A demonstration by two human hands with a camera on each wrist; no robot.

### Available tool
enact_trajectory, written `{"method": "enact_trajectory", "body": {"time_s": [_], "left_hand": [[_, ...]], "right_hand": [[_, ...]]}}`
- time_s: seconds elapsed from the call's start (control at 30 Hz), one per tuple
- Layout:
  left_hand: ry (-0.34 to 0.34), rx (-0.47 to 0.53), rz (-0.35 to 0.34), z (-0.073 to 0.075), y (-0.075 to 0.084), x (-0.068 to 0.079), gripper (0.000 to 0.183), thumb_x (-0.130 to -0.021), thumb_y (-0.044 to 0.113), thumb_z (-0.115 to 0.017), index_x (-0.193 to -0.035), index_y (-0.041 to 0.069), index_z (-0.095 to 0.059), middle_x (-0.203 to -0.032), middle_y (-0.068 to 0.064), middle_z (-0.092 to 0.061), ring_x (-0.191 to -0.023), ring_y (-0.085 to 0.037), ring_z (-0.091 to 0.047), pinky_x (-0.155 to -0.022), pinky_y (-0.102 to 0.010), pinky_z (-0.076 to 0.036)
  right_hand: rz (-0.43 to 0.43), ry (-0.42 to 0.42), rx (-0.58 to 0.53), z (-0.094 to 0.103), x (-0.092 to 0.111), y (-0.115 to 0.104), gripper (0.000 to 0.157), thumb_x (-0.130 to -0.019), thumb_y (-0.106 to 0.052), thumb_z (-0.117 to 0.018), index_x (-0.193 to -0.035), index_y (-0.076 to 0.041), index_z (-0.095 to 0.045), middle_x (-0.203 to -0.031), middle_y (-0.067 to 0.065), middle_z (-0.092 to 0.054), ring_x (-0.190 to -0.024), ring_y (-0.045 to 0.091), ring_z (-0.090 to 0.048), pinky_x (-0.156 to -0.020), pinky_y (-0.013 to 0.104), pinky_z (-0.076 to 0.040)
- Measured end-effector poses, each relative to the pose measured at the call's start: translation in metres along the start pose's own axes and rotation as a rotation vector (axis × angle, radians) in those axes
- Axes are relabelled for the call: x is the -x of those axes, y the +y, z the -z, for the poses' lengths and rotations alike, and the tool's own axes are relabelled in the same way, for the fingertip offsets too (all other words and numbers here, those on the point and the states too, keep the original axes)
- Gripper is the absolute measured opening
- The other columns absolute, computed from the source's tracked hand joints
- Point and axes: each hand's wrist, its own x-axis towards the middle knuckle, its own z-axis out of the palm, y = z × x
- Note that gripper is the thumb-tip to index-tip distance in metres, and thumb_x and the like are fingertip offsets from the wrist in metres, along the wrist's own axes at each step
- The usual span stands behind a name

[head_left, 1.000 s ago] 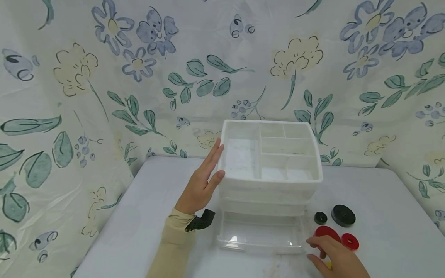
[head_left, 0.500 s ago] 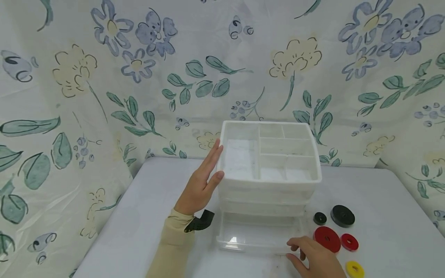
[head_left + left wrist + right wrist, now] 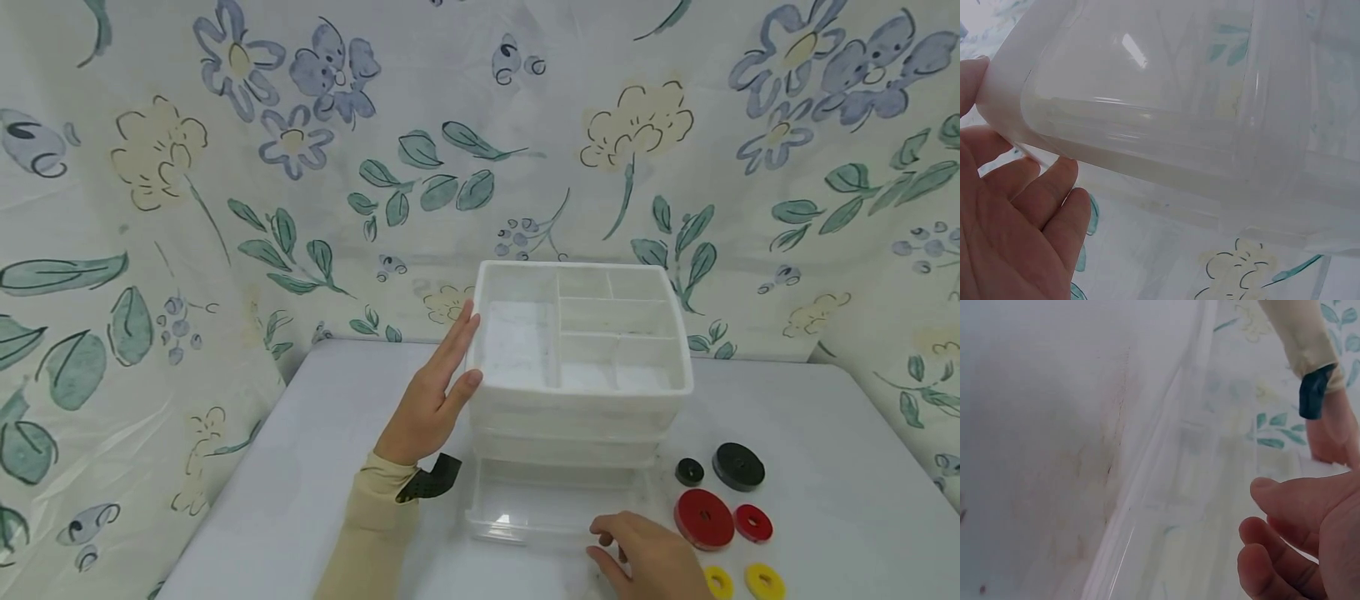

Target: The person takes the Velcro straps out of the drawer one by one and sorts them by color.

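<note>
A white plastic desktop organizer [image 3: 581, 408] with an open compartmented top stands at the middle of the table. Its lower clear drawer [image 3: 555, 500] is pulled out toward me. My left hand [image 3: 429, 400] rests along the organizer's left side with extended fingers. In the left wrist view, the fingertips touch the edge of the white side panel [image 3: 1013, 81]. My right hand [image 3: 648, 554] hovers near the drawer's front right corner, fingers loosely bent. Nothing shows between its thumb and fingers in the right wrist view; whether it touches the drawer I cannot tell.
Right of the drawer lie a large black disc [image 3: 738, 467], a small black one, a large red disc [image 3: 705, 520] and a small red ring [image 3: 753, 523]. Two yellow rings [image 3: 765, 581] sit at the front. Behind the table hangs a floral cloth [image 3: 420, 83].
My right hand has moved left, from beside the discs to the drawer's front, uncovering the yellow rings and the large red disc. My left hand stays against the organizer.
</note>
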Motion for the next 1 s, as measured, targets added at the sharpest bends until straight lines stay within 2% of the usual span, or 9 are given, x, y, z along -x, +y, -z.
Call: {"method": "enact_trajectory", "body": {"time_s": [0.2, 0.4, 0.57, 1.0], "left_hand": [[-0.001, 0.002, 0.005, 0.000, 0.000, 0.000, 0.063, -0.109, 0.042, -0.040, -0.162, 0.014, -0.020, -0.169, 0.001, -0.010, -0.153, -0.020, -0.017, -0.120, -0.048, -0.023], [-0.001, -0.004, 0.010, 0.000, 0.000, 0.001, 0.064, -0.109, 0.044, -0.039, -0.162, 0.014, -0.020, -0.169, 0.001, -0.010, -0.153, -0.020, -0.017, -0.120, -0.049, -0.023], [-0.002, -0.009, 0.013, 0.000, 0.000, 0.000, 0.064, -0.109, 0.045, -0.039, -0.162, 0.015, -0.020, -0.169, 0.001, -0.010, -0.153, -0.020, -0.017, -0.120, -0.051, -0.023], [-0.005, -0.006, 0.014, -0.001, 0.000, 0.000, 0.064, -0.109, 0.044, -0.039, -0.162, 0.014, -0.020, -0.169, 0.001, -0.010, -0.153, -0.020, -0.017, -0.120, -0.050, -0.023]], "right_hand": [[0.105, 0.110, 0.043, -0.007, 0.001, -0.010, 0.028, -0.077, -0.030, -0.088, -0.094, -0.025, -0.066, -0.077, -0.016, -0.060, -0.058, -0.001, -0.044, -0.060, 0.015, -0.050], [0.153, 0.128, 0.078, -0.012, -0.001, -0.016, 0.026, -0.076, -0.029, -0.089, -0.089, -0.022, -0.067, -0.072, -0.014, -0.059, -0.055, 0.001, -0.042, -0.058, 0.016, -0.050], [0.198, 0.202, 0.097, -0.015, -0.003, -0.021, 0.026, -0.074, -0.027, -0.090, -0.086, -0.019, -0.068, -0.066, -0.012, -0.059, -0.052, 0.002, -0.044, -0.057, 0.015, -0.050], [0.141, 0.345, 0.143, -0.023, -0.009, -0.029, 0.029, -0.069, -0.022, -0.094, -0.079, -0.017, -0.068, -0.061, -0.009, -0.057, -0.050, 0.005, -0.048, -0.054, 0.016, -0.049]]}}
